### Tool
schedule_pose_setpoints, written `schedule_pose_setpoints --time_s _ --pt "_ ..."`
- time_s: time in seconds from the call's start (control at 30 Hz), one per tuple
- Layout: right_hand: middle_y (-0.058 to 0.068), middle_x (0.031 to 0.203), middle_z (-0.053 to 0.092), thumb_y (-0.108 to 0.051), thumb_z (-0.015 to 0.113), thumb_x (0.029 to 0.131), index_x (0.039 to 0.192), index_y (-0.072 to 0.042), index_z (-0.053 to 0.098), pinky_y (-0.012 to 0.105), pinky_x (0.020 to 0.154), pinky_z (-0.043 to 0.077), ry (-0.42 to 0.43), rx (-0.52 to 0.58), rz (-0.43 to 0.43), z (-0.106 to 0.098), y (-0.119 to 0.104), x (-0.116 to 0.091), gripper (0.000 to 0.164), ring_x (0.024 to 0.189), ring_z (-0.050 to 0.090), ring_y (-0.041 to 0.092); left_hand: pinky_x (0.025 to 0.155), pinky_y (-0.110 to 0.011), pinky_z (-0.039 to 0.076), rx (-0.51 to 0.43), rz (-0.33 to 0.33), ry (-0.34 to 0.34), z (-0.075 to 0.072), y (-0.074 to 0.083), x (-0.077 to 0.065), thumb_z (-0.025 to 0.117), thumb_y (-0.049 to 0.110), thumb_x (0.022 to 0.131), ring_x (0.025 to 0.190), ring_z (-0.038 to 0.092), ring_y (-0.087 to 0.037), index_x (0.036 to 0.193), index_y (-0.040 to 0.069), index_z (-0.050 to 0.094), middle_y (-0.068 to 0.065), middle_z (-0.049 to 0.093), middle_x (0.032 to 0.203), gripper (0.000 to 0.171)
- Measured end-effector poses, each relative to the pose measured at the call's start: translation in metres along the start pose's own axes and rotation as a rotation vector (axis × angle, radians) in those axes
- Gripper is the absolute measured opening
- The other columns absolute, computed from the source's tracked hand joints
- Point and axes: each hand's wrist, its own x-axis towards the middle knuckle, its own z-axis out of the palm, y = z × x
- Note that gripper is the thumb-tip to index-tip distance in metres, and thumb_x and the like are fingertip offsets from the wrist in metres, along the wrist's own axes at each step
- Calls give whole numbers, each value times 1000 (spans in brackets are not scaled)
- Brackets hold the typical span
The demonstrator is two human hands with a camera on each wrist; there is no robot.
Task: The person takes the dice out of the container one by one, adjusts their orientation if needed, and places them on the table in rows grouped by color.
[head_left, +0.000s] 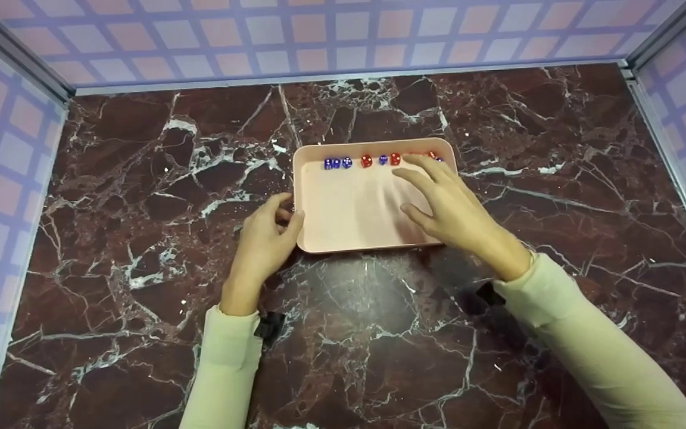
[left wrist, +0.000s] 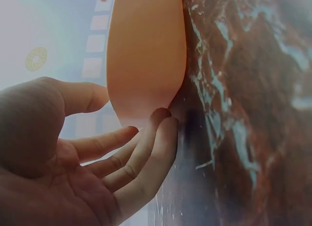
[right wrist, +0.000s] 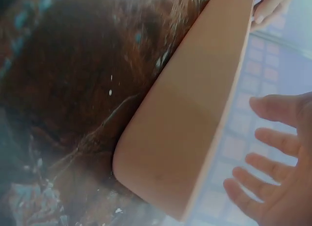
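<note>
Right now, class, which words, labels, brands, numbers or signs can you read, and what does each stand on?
No words, labels, brands or numerals can be read.
Blue dice, red dice: white pips show, too small to count surely.
Tray: no lettering visible.
Yellow ring: blurred, no lettering readable.

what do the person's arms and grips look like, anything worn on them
Both arms wear long, pale cream sleeves: the left sleeve and the right sleeve look plain. A small black device sits by the left cuff, another by the right. The left grip and right grip are bare, without gloves.
</note>
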Motion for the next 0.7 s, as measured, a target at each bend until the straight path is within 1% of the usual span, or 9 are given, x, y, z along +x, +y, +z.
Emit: schedule_pose_setpoints --time_s 0.13,0.33,0.4,0.5,0.6,0.67,0.7 --pt "24 157 47 -8 74 94 149 -2 56 58 125 37 -37 45 46 3 9 11 58 143 46 43 85 -45 62 -7 11 -10 2 -1 0 60 24 106 91 73 -31 148 -4 56 -20 74 112 51" --pt "21 148 54 -5 72 93 148 -2 57 55 120 43 -96 39 100 2 16 22 57 137 51 40 83 -44 61 9 44 -15 2 -2 -3 58 21 108 88 69 -30 149 -4 56 -20 72 113 48" --pt "21 147 55 -4 71 93 147 0 58 55 120 43 -100 35 104 2 18 24 56 136 51 40 78 -41 62 9 50 -36 2 -2 -4 57 20 108 84 69 -28 151 -4 54 -20 72 114 49" --pt "22 148 55 -3 71 93 147 2 58 55 123 39 -95 37 99 4 21 26 56 138 50 41 67 -36 62 -6 50 -68 3 -3 -6 57 19 108 75 68 -23 153 -3 51 -20 71 113 51" --pt "23 150 54 -1 70 93 148 4 56 53 126 35 -90 47 90 7 24 29 57 140 49 41 56 -31 61 -24 41 -75 3 -3 -6 58 17 108 68 67 -21 154 -3 51 -20 71 111 50" --pt "23 150 55 0 69 92 147 4 56 53 127 34 -85 50 86 10 27 31 58 140 49 42 56 -31 61 -25 42 -70 3 -3 -6 59 16 107 68 67 -21 153 -2 51 -19 71 111 50" --pt "23 150 55 1 69 91 147 4 56 52 127 34 -85 50 86 11 28 31 58 140 49 42 57 -31 61 -21 41 -68 3 -3 -5 59 16 107 69 68 -21 153 -2 51 -19 71 112 50"
